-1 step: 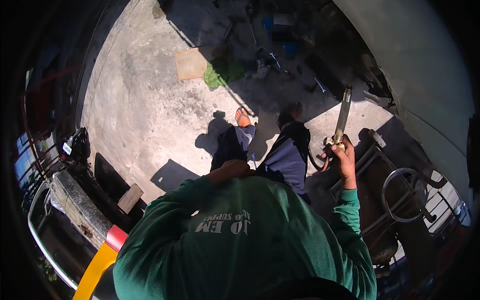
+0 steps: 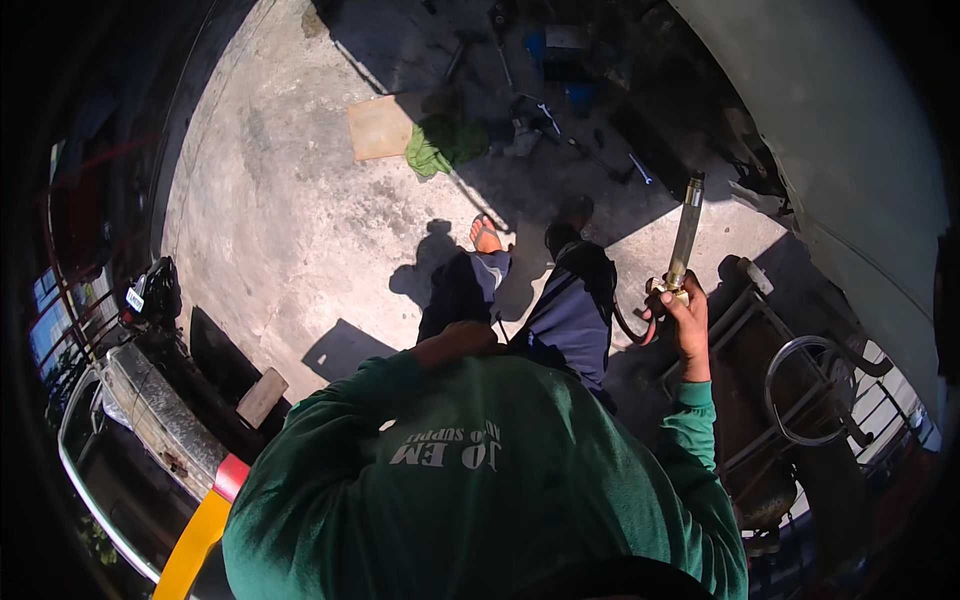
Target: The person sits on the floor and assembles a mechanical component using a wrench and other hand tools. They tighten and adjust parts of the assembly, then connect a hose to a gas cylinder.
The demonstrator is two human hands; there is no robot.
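My right hand (image 2: 688,315) is wrapped round the lower end of a gas torch handle (image 2: 685,237), a grey metal tube held upright with brass fittings (image 2: 676,287) at its base. A dark and reddish hose (image 2: 640,338) loops from the fittings beside my right leg. At the front of my waist rests my left hand (image 2: 462,342), partly covered by the green shirt and sleeve (image 2: 380,395). Its fingers are hidden, so I cannot tell whether it grips anything.
A cardboard piece (image 2: 380,128) and green cloth (image 2: 428,158) lie on the concrete floor ahead. Wrenches (image 2: 640,168) are scattered in the shade. On the right stand a metal-framed cart (image 2: 735,345) and a pale panel (image 2: 840,130); a wooden block (image 2: 262,397) sits left.
My right leg has shifted slightly to the left. The torch handle stays in my right hand, nearly still, and my left hand remains at the waist.
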